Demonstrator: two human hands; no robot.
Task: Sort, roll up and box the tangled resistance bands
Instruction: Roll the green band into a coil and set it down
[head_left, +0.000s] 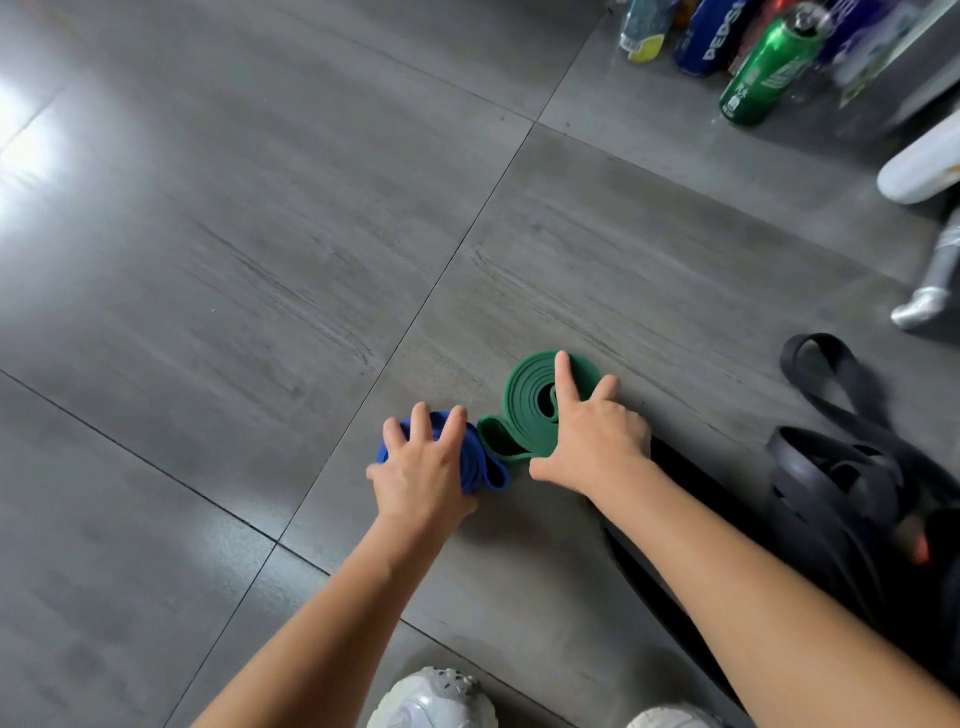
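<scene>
White shoes (434, 699) show at the near edge, on a grey tiled floor (260, 260). Two bare forearms reach forward from there

The left hand (421, 467) lies palm down on the blue roll (483, 462). Its fingers are spread wide over the top and press the roll to the floor rather than closing round it. A short loose tail of the blue band sticks out at the roll's right side

Just beside it, on the right, the green roll (524, 410) lies flat on the floor. A loose loop on its left nearly touches the blue one. The right hand (597, 441) rests on the green roll, open, with the forefinger stretched straight across the coil to its far rim and another finger out to the right; it holds the roll down flat and does not grasp it

To the right of that arm the black bands (831, 467) lie in a tangled heap, one loop reaching farther out

At the far right corner stand a green can (769, 67), a blue can (711, 36) and a bottle (641, 31), close together
</scene>
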